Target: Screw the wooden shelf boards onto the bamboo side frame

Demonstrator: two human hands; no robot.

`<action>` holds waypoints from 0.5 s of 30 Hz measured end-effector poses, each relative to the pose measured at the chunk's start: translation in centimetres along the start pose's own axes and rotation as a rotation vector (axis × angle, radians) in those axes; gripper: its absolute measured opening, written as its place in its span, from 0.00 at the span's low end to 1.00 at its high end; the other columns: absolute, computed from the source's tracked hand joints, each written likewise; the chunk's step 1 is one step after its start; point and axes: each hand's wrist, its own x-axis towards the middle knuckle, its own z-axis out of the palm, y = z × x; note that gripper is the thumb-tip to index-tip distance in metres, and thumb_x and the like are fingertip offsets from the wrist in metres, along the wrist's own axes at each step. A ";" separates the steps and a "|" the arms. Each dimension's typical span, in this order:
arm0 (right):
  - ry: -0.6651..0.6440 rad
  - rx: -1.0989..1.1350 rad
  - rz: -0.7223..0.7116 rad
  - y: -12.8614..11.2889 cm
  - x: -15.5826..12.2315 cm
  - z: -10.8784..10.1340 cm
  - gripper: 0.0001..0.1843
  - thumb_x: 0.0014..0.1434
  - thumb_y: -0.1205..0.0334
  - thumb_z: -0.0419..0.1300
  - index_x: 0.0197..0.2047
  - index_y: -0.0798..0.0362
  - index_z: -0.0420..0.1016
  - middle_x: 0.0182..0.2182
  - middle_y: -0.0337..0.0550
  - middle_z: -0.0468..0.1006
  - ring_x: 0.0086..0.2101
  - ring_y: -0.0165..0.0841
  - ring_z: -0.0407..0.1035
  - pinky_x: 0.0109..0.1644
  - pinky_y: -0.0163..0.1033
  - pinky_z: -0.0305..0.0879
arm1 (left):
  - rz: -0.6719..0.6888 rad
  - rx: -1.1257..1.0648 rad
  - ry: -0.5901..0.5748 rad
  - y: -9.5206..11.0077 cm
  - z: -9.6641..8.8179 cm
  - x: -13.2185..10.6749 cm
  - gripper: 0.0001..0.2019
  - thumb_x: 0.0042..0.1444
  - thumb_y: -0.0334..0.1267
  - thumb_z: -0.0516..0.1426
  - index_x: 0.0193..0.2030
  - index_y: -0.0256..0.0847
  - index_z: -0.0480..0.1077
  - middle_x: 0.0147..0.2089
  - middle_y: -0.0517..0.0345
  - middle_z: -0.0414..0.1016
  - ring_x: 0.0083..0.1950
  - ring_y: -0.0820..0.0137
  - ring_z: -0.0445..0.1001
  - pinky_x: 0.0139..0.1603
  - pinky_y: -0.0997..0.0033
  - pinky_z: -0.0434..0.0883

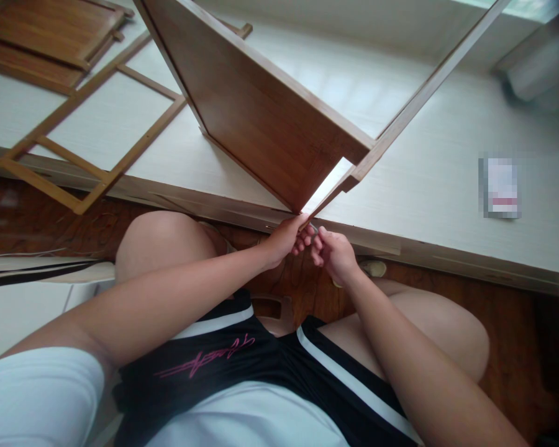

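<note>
A brown wooden panel (261, 112) stands tilted on the white tabletop (438, 180), joined at its near corner to a thin wooden frame rail (419, 93). My left hand (284, 239) grips the lower near corner of that panel at the table's edge. Right beside it, my right hand (333, 251) is closed in a pinch on a small metal piece (313, 227), too small to name, held against the corner joint. Both hands touch each other just below the corner.
A ladder-like wooden frame (88, 130) lies flat at the left of the table, overhanging the edge. Another wooden panel (51, 37) lies at the far left. A small blurred card (500, 186) sits at the right. My knees and a wooden floor are below.
</note>
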 end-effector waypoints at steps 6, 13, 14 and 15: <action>-0.045 0.115 0.079 -0.6 -0.1 0.3 0.26 0.60 0.41 0.58 0.22 0.50 0.58 0.12 0.36 0.65 0.13 0.28 0.55 0.18 0.34 0.48 | 0.006 0.003 0.006 0.2 0.0 -0.2 0.23 0.62 0.57 0.48 0.31 0.38 0.68 0.24 0.62 0.67 0.21 0.79 0.63 0.21 0.78 0.56; 0.059 -0.027 -0.037 0.1 0.0 0.2 0.28 0.60 0.37 0.57 0.22 0.50 0.58 0.12 0.34 0.63 0.12 0.26 0.53 0.18 0.34 0.46 | 0.007 0.012 0.022 0.2 -0.1 -0.1 0.23 0.63 0.56 0.48 0.32 0.38 0.69 0.24 0.61 0.67 0.21 0.79 0.63 0.21 0.78 0.56; 0.073 -0.054 -0.057 0.2 0.0 0.1 0.28 0.61 0.37 0.57 0.22 0.50 0.58 0.12 0.34 0.63 0.12 0.26 0.53 0.18 0.34 0.46 | 0.007 0.013 0.023 0.2 -0.1 -0.1 0.23 0.63 0.56 0.48 0.32 0.38 0.69 0.24 0.61 0.67 0.21 0.79 0.63 0.21 0.78 0.56; 0.087 -0.077 -0.079 0.3 0.0 0.0 0.28 0.61 0.37 0.56 0.23 0.50 0.59 0.12 0.35 0.63 0.13 0.26 0.53 0.18 0.34 0.46 | 0.008 0.014 0.023 0.2 -0.1 -0.1 0.22 0.63 0.55 0.48 0.32 0.38 0.69 0.24 0.61 0.67 0.21 0.79 0.63 0.21 0.78 0.56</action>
